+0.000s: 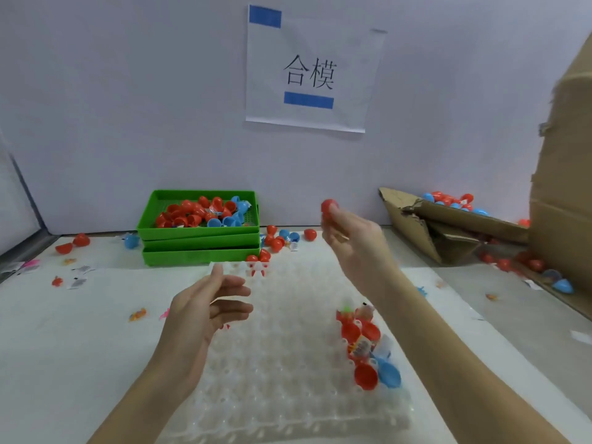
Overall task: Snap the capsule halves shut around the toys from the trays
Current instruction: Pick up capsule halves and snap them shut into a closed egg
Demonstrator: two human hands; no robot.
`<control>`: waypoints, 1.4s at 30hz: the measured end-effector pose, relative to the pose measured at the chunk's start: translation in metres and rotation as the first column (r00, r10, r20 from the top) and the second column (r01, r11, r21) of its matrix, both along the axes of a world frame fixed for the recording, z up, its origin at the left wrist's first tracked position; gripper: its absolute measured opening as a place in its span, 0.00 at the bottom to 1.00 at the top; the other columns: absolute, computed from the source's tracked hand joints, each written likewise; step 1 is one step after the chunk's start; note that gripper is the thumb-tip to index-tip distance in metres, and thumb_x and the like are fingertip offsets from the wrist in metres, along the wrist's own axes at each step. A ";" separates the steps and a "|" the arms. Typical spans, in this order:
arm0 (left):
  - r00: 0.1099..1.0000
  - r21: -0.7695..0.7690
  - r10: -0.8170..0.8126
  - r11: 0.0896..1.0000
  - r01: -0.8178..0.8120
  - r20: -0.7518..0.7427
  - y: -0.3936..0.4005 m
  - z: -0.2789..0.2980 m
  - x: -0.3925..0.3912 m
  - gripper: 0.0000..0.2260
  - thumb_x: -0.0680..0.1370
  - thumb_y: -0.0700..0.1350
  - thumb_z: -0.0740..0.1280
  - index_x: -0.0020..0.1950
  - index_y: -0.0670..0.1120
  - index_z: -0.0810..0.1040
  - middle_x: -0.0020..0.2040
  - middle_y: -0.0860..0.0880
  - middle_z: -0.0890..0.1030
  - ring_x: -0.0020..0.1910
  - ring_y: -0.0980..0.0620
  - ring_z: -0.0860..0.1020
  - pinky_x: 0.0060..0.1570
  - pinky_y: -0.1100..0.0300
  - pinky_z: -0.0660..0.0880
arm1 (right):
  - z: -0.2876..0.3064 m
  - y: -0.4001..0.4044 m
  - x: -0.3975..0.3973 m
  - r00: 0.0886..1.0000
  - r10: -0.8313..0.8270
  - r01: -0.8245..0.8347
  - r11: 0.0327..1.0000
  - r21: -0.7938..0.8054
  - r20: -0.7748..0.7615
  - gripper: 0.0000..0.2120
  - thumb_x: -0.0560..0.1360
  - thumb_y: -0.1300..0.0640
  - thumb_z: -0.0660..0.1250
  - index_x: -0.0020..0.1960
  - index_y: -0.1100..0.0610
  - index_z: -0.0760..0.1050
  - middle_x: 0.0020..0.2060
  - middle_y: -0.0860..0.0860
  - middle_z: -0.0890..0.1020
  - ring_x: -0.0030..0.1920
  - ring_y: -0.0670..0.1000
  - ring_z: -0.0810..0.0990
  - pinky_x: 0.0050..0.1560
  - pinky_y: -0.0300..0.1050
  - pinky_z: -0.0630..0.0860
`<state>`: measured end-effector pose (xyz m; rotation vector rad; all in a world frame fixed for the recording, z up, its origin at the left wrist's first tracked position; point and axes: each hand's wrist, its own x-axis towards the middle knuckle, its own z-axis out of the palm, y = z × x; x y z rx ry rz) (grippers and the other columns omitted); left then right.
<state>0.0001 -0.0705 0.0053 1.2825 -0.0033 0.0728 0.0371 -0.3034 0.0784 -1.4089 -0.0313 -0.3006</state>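
The right hand point(349, 232), raised at centre right of the frame, grasps a red capsule point(329, 209) between thumb and fingers point(336, 216). Whether the capsule is fully snapped shut cannot be told, since the fingers cover its lower part. The left hand point(205, 302), at lower centre left, is released: fingers straight and relaxed, holding nothing, above the clear tray point(288, 379).

Handling, as judged from appearance: the capsule looks like thin, hollow moulded plastic. Expect it to be light, stiff and smooth, hence prone to slipping. Hold each half by its domed crown and press along the axis, with the rims aligned, so the seam stays free of the fingers. Side pressure near the rim may deform the shell and block the snap.

Appearance: the capsule is small, rounded and glossy red. Loose red and blue halves point(374, 370) with small toys lie on the clear tray at lower right of centre. More halves fill the top of the stacked green trays point(198, 232) at centre left. Others are scattered on the tabletop point(96, 331). Closed capsules, red and blue, lie in the torn cardboard box point(448, 219) at right.
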 end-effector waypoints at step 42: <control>0.989 0.146 -0.132 0.979 0.139 -0.060 -0.001 0.008 -0.005 0.21 0.86 0.51 0.61 0.44 0.38 0.84 0.40 0.42 0.85 0.35 0.45 0.83 0.35 0.58 0.80 | -0.025 -0.063 0.006 0.899 0.127 -0.423 -0.007 -0.906 -0.420 0.08 0.79 0.50 0.72 0.57 0.48 0.84 0.43 0.40 0.84 0.43 0.42 0.83 0.40 0.29 0.77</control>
